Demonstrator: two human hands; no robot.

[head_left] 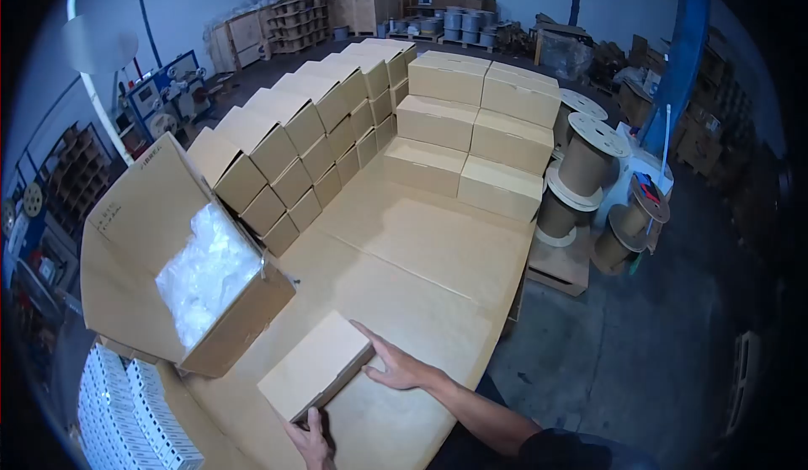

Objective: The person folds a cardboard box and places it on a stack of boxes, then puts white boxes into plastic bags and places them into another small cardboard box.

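Note:
A closed cardboard box point(316, 364) lies on the brown work surface point(396, 251) in front of me. My left hand point(310, 445) grips its near left end, the thumb on the front side and the other fingers partly hidden beneath. At the box's right end, my right hand point(397, 366) presses its fingers along the short side, with the thumb near the front lower corner. To the left stands a large open carton point(244, 323) with its flap raised. Clear plastic bags point(210, 260) fill it.
Stacked cardboard boxes point(316, 129) line the far left side, and more boxes point(467, 125) form steps at the back. White slotted parts point(126, 411) stand at lower left. Cable reels point(593, 154) stand past the right edge, near a blue post point(680, 58).

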